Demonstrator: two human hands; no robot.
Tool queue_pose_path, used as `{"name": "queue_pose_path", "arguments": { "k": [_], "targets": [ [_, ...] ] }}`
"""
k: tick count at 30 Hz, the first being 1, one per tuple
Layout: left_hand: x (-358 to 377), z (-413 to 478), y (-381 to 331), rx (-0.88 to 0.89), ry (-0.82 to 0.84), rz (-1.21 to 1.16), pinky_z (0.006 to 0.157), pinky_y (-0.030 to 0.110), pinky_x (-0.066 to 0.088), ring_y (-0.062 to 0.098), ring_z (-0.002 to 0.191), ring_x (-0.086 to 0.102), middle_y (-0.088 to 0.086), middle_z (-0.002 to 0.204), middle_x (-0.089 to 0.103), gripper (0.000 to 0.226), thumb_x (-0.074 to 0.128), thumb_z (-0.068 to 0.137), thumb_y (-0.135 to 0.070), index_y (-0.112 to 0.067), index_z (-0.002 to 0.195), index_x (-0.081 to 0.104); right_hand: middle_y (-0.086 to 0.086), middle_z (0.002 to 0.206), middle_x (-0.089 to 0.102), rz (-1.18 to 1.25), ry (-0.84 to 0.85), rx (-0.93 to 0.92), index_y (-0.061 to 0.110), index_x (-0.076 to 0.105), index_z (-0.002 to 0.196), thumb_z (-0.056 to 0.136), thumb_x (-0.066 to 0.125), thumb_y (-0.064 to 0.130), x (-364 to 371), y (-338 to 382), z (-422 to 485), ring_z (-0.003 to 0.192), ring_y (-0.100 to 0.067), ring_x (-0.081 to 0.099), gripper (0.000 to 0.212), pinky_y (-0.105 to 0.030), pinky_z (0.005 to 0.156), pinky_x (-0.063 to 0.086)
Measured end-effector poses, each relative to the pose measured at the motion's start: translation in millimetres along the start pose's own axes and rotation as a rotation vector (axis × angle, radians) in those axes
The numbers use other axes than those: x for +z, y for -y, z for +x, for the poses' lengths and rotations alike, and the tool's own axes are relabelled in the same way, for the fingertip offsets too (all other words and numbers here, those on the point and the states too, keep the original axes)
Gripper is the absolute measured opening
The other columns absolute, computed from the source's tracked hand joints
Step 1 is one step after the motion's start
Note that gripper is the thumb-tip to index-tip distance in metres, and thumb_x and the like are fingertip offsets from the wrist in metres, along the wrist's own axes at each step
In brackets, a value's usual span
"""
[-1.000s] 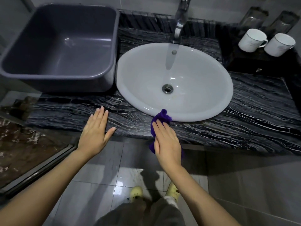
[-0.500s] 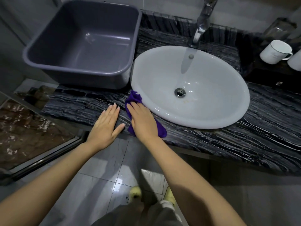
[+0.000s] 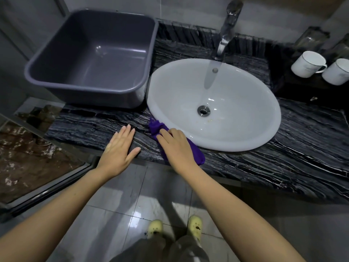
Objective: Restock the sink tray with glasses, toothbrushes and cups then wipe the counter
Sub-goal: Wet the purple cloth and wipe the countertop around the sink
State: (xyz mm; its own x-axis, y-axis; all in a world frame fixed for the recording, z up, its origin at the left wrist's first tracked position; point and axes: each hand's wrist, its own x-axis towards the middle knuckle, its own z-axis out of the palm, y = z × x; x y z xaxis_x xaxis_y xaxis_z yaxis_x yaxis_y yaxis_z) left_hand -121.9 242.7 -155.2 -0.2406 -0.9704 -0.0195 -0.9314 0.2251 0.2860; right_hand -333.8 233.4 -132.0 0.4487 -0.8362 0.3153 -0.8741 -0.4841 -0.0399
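Observation:
My right hand (image 3: pixel 174 146) presses flat on a purple cloth (image 3: pixel 156 127) at the front of the black marble counter (image 3: pixel 283 157), against the lower-left rim of the white sink (image 3: pixel 245 114). My left hand (image 3: pixel 120 146) lies flat on the counter just left of the cloth, fingers apart and holding nothing. At the back right, a dark tray (image 3: pixel 294 91) carries two white cups (image 3: pixel 308 64) lying on their sides. Behind the cups stand clear glasses (image 3: pixel 309 37). No toothbrushes are visible.
An empty grey plastic tub (image 3: pixel 90 59) sits on the counter left of the sink. A chrome tap (image 3: pixel 227 25) rises behind the basin. A brown marble ledge with a metal edge (image 3: pixel 28 163) lies at the lower left. Grey floor tiles (image 3: pixel 122 195) lie below the counter edge.
My right hand slid the purple cloth left along the counter front from below the sink's middle to its lower-left rim. My left hand stayed flat on the counter.

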Motion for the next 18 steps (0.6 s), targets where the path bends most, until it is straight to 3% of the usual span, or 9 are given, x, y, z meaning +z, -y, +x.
{"name": "queue_pose_path", "arguments": {
  "k": [3,7,9,12,16,18],
  "targets": [
    [0,0,1,0.0,-0.007,0.016,0.112,0.016,-0.013,0.01,0.144,-0.001,0.002,0.156,0.008,0.081,0.015,0.084,-0.062,-0.012,0.146,0.015,-0.003,0.096,0.068,0.059,-0.042,-0.01,0.011,0.066,0.091,0.075,0.04,0.008,-6,-15,-21,0.082,-0.022,0.047,0.031,-0.03,0.07,0.032],
    [0,-2,0,-0.003,-0.014,0.053,0.112,0.017,-0.014,0.011,0.144,0.0,0.003,0.156,0.009,0.08,0.015,0.084,-0.062,-0.011,0.146,0.016,-0.006,0.106,0.07,0.238,-0.22,0.124,0.007,0.068,0.101,0.073,0.045,0.009,-27,-49,-42,0.087,-0.024,0.045,0.036,-0.035,0.074,0.041],
    [0,-1,-2,-0.005,-0.016,0.057,0.112,0.016,-0.014,0.012,0.144,0.001,0.003,0.156,0.009,0.084,0.012,0.084,-0.067,-0.011,0.146,0.017,-0.007,0.118,0.065,0.277,-0.183,0.22,0.006,0.064,0.113,0.074,0.044,0.009,-33,-70,-45,0.094,-0.022,0.04,0.044,-0.036,0.082,0.04],
    [0,-2,-1,0.001,-0.022,0.056,0.111,0.016,-0.014,0.013,0.144,0.003,0.003,0.156,0.01,0.089,0.003,0.083,-0.071,-0.01,0.146,0.018,-0.007,0.119,0.065,0.252,-0.067,0.27,0.007,0.061,0.118,0.076,0.04,0.012,-25,-74,-42,0.094,-0.02,0.036,0.047,-0.043,0.083,0.048],
    [0,-1,-3,-0.01,-0.026,0.002,0.114,0.021,-0.009,0.011,0.143,0.001,0.003,0.156,0.011,0.083,0.015,0.083,-0.065,-0.011,0.146,0.017,-0.01,0.121,0.062,0.186,-0.048,0.353,0.005,0.058,0.121,0.066,0.062,-0.004,-9,-46,-32,0.096,-0.021,0.036,0.056,-0.034,0.086,0.034],
    [-1,1,-4,-0.03,-0.036,-0.086,0.117,0.028,-0.001,0.01,0.143,0.003,0.003,0.156,0.014,0.08,0.018,0.083,-0.061,-0.012,0.146,0.017,-0.011,0.125,0.06,0.192,-0.051,0.354,0.005,0.057,0.123,0.063,0.064,-0.007,-6,-36,-28,0.098,-0.023,0.037,0.062,-0.032,0.086,0.03]
  ]
}}
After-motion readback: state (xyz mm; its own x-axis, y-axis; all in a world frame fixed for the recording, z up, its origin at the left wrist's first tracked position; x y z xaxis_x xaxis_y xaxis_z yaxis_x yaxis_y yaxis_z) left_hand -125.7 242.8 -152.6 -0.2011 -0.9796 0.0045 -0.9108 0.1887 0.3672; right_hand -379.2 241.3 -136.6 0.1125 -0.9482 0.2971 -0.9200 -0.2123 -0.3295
